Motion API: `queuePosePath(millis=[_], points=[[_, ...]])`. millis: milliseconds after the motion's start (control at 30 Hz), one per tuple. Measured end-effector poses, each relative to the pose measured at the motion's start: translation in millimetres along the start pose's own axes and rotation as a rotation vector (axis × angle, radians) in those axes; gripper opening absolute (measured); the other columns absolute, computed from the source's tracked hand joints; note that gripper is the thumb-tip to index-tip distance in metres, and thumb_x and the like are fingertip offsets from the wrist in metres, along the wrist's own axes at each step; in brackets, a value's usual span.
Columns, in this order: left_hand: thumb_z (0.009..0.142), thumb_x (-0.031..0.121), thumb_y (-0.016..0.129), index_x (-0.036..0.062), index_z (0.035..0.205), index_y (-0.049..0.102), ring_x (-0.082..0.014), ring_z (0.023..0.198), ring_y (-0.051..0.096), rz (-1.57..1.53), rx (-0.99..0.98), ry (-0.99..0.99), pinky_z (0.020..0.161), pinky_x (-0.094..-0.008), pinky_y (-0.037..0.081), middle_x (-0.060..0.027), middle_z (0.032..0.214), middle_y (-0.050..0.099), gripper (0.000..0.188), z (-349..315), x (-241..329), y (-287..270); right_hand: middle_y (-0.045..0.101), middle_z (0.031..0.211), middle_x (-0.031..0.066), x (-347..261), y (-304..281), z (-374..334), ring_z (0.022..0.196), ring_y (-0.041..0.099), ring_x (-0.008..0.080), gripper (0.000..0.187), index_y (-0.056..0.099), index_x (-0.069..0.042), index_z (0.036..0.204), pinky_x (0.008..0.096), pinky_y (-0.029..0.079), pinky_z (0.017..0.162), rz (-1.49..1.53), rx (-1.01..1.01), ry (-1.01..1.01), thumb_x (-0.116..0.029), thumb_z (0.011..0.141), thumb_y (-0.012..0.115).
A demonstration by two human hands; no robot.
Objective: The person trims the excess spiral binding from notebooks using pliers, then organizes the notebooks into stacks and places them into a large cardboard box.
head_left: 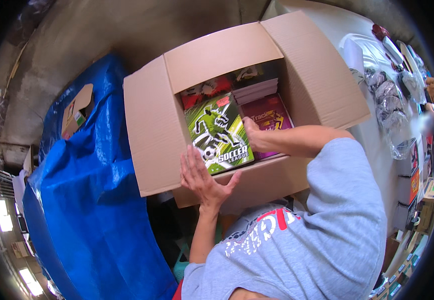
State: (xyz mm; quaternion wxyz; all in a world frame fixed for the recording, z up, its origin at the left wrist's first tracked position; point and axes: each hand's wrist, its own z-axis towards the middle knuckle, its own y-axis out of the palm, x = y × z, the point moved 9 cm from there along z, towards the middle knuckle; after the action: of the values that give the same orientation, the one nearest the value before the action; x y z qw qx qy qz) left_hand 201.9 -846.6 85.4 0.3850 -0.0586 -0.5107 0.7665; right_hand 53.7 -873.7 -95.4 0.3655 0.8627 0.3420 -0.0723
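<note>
An open cardboard box (pixel 237 47) stands in front of me with stacks of notebooks inside. On its near left lies a green notebook (pixel 216 125) with a soccer player and ball on its cover, slightly tilted. My left hand (pixel 204 180) is spread out at that notebook's near left corner, over the box edge. My right hand (pixel 251 132) reaches down along the green notebook's right edge; its fingertips are hidden there. Under the right wrist lies a purple notebook (pixel 277 112) with a runner on it. Behind are a white-edged stack (pixel 257 90) and a red-and-black notebook (pixel 204 90).
The box flaps (pixel 322 65) are folded outward. A blue tarp (pixel 94 200) covers something on the left, with a small opened carton (pixel 77 110) on it. Plastic-wrapped items (pixel 389 105) and spiral-bound books (pixel 406 187) line the right side. A concrete wall (pixel 112 30) rises behind.
</note>
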Motion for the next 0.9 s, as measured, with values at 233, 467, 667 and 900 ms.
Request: queuePosePath(millis=[233, 467, 667, 900], points=[[0.064, 0.070, 0.060, 0.0011, 0.140, 0.026, -0.0365, 0.131, 0.029, 0.062, -0.047, -0.053, 0.100, -0.0480, 0.021, -0.0164, 0.140, 0.035, 0.108, -1, -4, 4, 0.060, 0.112, 0.0172, -21, -2, -44, 0.100, 0.057, 0.0273, 0.058, 0.055, 0.000, 0.109, 0.0452, 0.042, 0.092, 0.104, 0.394, -0.036, -0.046, 0.088, 0.027], [0.078, 0.050, 0.063, -0.0058, 0.137, 0.026, -0.0391, 0.130, 0.030, -0.161, -0.448, -0.047, 0.102, -0.0451, 0.027, -0.0252, 0.139, 0.032, 0.089, 29, 9, 10, 0.065, 0.103, 0.0138, -31, 29, -4, 0.084, 0.065, 0.0270, 0.065, 0.059, -0.004, 0.114, 0.0409, 0.052, 0.081, 0.181, -0.224, -0.093, -0.055, 0.091, 0.026], [0.078, 0.035, 0.068, -0.0100, 0.137, 0.018, -0.0449, 0.128, 0.030, -0.366, -0.439, -0.237, 0.103, -0.0440, 0.031, -0.0351, 0.137, 0.026, 0.090, 64, -28, 63, 0.059, 0.117, 0.0134, -25, 23, -1, 0.097, 0.062, 0.0293, 0.079, 0.051, -0.007, 0.125, 0.0444, 0.051, 0.084, 0.001, -0.348, -0.004, -0.069, 0.086, 0.021], [0.061, 0.036, 0.080, -0.0140, 0.137, 0.005, -0.0450, 0.128, 0.029, -0.271, -0.650, -0.394, 0.107, -0.0412, 0.026, -0.0358, 0.138, 0.023, 0.117, 56, -43, 98, 0.052, 0.127, 0.0129, -7, -41, 57, 0.113, 0.053, 0.0274, 0.089, 0.045, -0.008, 0.131, 0.0439, 0.043, 0.094, -0.080, -0.297, 0.036, -0.074, 0.082, 0.009]])
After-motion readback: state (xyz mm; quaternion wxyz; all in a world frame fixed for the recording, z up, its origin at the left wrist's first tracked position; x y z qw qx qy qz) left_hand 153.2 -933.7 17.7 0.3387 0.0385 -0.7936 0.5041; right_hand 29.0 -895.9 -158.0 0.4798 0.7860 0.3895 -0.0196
